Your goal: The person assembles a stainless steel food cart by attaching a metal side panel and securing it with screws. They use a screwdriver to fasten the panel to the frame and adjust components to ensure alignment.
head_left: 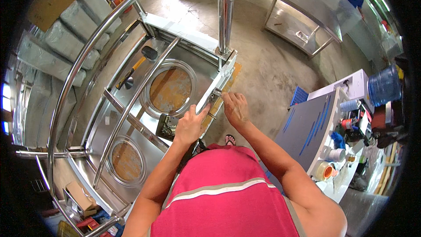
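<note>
A stainless steel frame with a polished tube railing (pixel 117 14) stands in front of me. On its near right edge sits a small shiny metal fitting (pixel 215 95). My right hand (pixel 236 107) has its fingers closed at the outer end of that fitting; its fingertips are partly hidden. Against the same edge rests my left hand (pixel 188 127), with thumb and forefinger apart and nothing visible between them. Just left of that hand, a black open box of small metal parts (pixel 167 126) lies on the steel panel. A mallet with black head and yellow handle (pixel 139 64) lies farther in.
Two round openings, the larger ringed opening (pixel 171 85) and a smaller ringed opening (pixel 127 161), show worn board below. Wrapped panels (pixel 61 57) stack at left. At right are a dark-topped table (pixel 302 125) with tape rolls, a blue water jug (pixel 384 88) and a steel table (pixel 302 6).
</note>
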Action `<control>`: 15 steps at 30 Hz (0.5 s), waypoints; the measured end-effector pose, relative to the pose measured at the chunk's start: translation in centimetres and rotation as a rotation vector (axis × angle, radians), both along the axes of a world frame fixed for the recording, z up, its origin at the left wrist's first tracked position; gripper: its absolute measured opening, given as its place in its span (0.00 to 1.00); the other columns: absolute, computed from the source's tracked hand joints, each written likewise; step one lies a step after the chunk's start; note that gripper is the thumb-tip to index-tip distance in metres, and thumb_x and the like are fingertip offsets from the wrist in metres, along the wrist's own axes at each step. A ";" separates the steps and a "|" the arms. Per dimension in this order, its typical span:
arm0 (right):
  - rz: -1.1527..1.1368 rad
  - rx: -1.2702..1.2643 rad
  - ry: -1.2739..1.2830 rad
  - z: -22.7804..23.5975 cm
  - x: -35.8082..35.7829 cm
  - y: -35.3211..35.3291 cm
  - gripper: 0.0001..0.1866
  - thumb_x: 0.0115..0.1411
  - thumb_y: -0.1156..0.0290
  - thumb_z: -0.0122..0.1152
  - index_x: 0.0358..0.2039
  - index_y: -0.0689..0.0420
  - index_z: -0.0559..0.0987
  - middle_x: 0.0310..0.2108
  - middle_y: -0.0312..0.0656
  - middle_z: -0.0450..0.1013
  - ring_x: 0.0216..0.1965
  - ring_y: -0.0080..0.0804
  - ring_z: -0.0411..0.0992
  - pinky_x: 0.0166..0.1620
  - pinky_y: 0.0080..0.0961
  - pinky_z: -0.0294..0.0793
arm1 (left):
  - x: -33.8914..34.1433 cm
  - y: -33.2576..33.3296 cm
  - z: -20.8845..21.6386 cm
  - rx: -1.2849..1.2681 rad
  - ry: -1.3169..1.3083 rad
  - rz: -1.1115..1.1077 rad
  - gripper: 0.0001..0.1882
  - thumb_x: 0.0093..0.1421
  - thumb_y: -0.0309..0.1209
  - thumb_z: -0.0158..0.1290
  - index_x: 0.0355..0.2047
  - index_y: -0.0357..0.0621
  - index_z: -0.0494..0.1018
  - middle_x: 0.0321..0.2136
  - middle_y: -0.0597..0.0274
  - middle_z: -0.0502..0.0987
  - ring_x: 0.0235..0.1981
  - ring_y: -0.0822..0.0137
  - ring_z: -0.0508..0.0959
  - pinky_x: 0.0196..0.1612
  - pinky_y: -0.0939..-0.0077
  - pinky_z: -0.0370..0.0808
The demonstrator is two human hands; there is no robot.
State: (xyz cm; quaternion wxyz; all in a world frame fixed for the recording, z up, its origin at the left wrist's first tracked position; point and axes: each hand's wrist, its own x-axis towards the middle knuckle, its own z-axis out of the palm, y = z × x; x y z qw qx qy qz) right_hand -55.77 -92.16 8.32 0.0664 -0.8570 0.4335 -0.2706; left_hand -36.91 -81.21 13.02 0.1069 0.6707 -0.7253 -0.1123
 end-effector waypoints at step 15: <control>-0.085 0.175 -0.082 0.1 1.2 -0.3 0.10 0.57 0.74 0.59 0.40 0.60 0.74 0.31 0.51 0.74 0.38 0.56 0.76 0.48 0.52 0.73 | -0.1 0.0 0.5 -0.013 -0.028 -0.068 0.44 0.50 0.25 0.62 0.69 0.58 0.63 0.53 0.41 0.66 0.43 0.42 0.79 0.40 0.51 0.82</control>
